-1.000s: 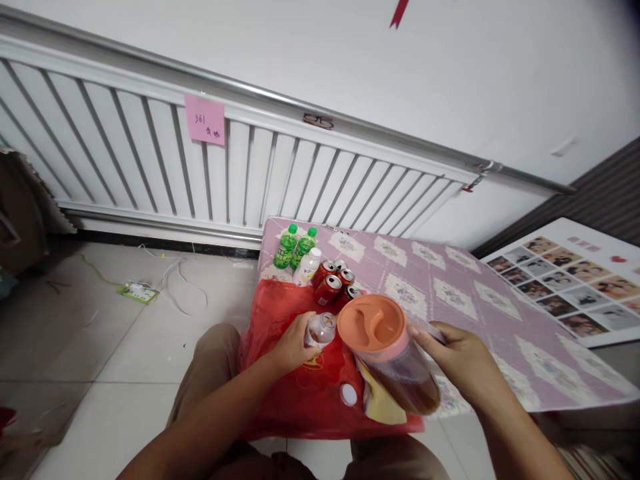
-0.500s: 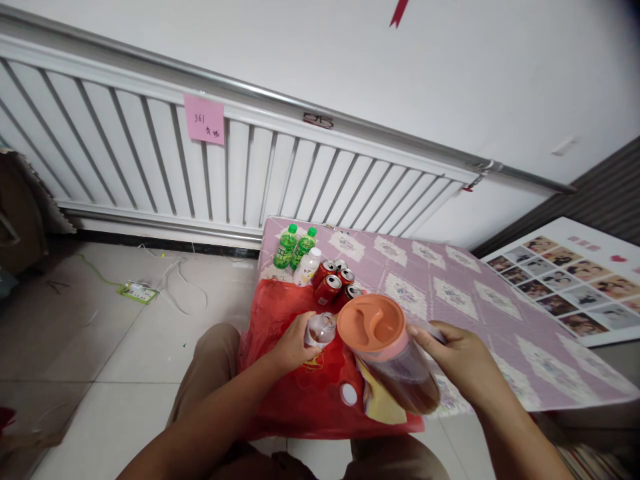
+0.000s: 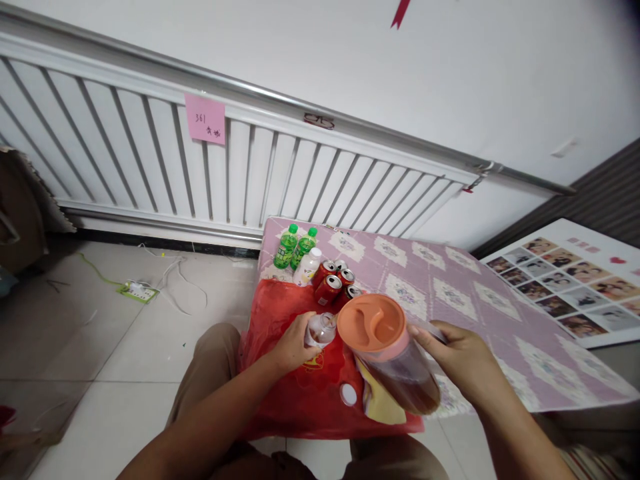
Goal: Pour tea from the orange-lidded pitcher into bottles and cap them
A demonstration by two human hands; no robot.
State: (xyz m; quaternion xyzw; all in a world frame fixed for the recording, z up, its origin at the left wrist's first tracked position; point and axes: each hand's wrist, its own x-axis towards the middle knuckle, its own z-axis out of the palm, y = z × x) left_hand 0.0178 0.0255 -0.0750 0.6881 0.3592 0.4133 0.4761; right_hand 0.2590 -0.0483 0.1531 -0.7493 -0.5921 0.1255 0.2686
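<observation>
The left hand [image 3: 295, 343] grips a clear bottle [image 3: 316, 331], uncapped, over a red plastic sheet [image 3: 280, 400] at the near left corner of the table [image 3: 450, 300]. The right hand [image 3: 463, 353] holds a tilted jug [image 3: 403, 373] of brown liquid, its orange lid [image 3: 371, 323] just beside the bottle's mouth. 1 white cap [image 3: 349, 395] lies toward the near edge. By the far left corner stand 2 green bottles [image 3: 287, 248], then 1 white bottle [image 3: 306, 268] and 5 cans [image 3: 329, 290].

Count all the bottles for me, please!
4: a green bottle on the flowery cloth, another green bottle beside it, a white bottle just in front of them, and a clear bottle in the left hand. The jug could hide more.
</observation>
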